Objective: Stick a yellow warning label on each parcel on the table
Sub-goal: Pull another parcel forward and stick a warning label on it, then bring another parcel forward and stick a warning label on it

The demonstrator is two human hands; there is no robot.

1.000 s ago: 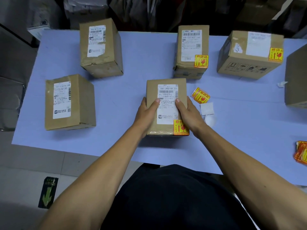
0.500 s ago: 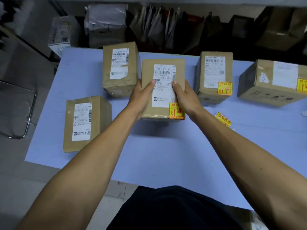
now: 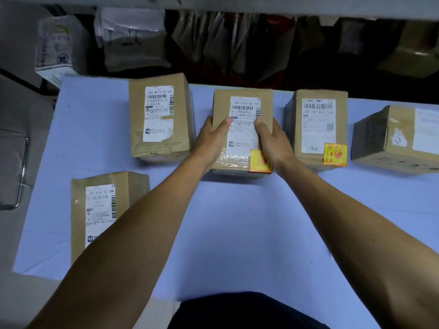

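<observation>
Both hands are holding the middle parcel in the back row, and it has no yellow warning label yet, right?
Not quite. The head view shows both hands, left hand and right hand, on the middle parcel, but it already has a yellow warning label at its near right corner.

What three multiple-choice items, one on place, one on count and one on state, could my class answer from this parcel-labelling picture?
1. Where is the held parcel?
A. Between two parcels in the far row
B. On the floor
C. Atop another parcel

2. How many parcels in view show a yellow warning label?
A. None
B. Two
C. Five

3. How is the held parcel gripped?
A. One hand
B. Both hands at its sides
C. Untouched

Answers: 1 A, it sits between the far-left parcel and the labelled parcel; 2 B, label and label; 3 B, left hand and right hand clasp it.
</observation>
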